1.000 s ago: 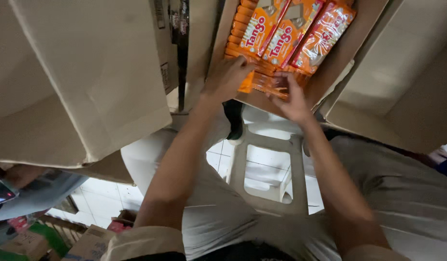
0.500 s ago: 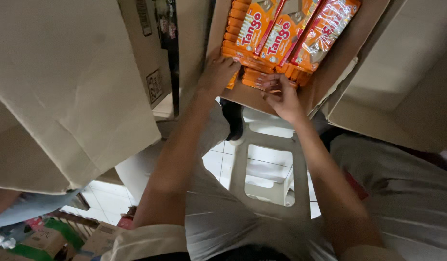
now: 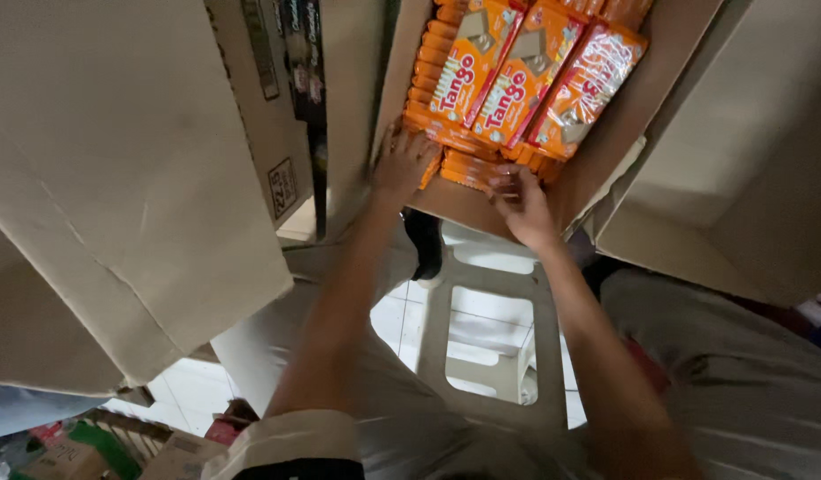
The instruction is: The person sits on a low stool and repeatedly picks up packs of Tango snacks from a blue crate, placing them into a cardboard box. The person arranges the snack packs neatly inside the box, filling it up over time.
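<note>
Head view: orange packets (image 3: 468, 169) lie boxed between both hands (image 3: 459, 182).

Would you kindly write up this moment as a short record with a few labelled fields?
Setting: open brown cardboard box on a white plastic stool, above a white tiled floor.
Contents: orange foil-wrapped snack packets, three lying flat on top of stacked rows.
Left hand: fingers spread on the near-left edge of the stacked packets.
Right hand: fingertips on the lowest packets at the box's near wall.
Nearby: large cardboard flap to the left.
</note>
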